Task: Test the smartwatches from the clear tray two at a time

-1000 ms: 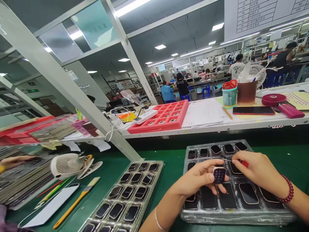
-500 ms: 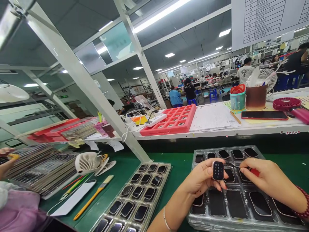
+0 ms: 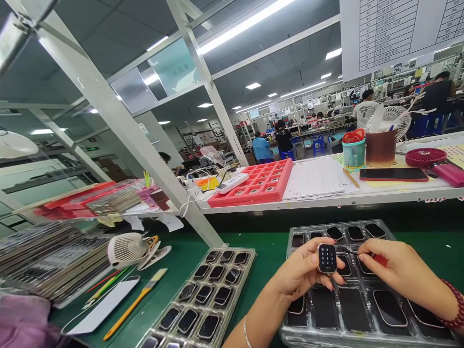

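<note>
My left hand (image 3: pixel 302 270) holds a small smartwatch body (image 3: pixel 326 258) upright by its edges, its lit screen with a grid of dots facing me. Close on its right, my right hand (image 3: pixel 393 270) pinches a thin tool with a red handle (image 3: pixel 379 259); the dark tip points left toward the watch. Both hands hover over a clear plastic tray (image 3: pixel 362 309) whose pockets hold several watch bodies. A second tray (image 3: pixel 203 302) of watch bodies lies to the left on the green mat.
A small white fan (image 3: pixel 126 249), a brush (image 3: pixel 136 303), pencils and a white card (image 3: pixel 97 311) lie at left beside stacked trays (image 3: pixel 50 261). The raised shelf carries a red tray (image 3: pixel 253 186), papers, cups, a phone (image 3: pixel 393 174). Slanted frame posts rise ahead. Other people work far behind.
My left hand has lifted the watch body off the tray and turned its screen toward me. The view has shifted, and another person's hand at the far left has gone from view.
</note>
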{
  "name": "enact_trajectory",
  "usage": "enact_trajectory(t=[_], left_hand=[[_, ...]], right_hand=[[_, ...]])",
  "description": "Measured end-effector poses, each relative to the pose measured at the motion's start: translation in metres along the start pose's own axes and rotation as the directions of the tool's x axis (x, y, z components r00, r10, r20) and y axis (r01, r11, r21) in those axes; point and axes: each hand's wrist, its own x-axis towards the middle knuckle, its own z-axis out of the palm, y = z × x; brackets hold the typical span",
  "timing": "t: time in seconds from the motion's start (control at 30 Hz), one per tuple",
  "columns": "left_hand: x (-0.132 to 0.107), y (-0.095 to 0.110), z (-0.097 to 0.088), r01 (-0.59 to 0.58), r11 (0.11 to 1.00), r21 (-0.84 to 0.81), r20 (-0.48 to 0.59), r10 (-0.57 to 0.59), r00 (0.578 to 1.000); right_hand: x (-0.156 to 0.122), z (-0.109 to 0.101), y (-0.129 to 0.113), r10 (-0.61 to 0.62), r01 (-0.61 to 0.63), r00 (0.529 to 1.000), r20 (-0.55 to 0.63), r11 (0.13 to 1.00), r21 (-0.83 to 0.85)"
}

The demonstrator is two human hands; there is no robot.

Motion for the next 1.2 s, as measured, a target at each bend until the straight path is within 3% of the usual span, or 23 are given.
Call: enact_trajectory(t=[0.3,0.57,0.87,1.2], left_hand=[[0.0004,0.0024,0.0021,0.019,0.999,-0.031,0.019,-0.019,1.000],[-0.0025,0.0024,0.0072,-0.035,0.999,-0.005,0.008,0.035,0.999],[0.0011,0.0020,0.0023,0.056,0.998,-0.037,-0.010,-0.057,0.998],[-0.0001,0.0023,0.0013,0.064,0.997,0.032,-0.030,-0.063,0.998]], right_hand=[[-0.0001,0.0005,-0.0024,0.003,-0.003,1.000,0.025,1.000,0.025],[0.0002,-0.0004,-0.0053,0.021,-0.022,1.000,0.020,1.000,0.021],[-0.0017,-0.0008,-0.0039,0.031,-0.032,0.999,0.043,0.999,0.028],[0.0001,-0.0005,-0.0012,0.033,-0.035,0.999,0.036,0.998,0.056]])
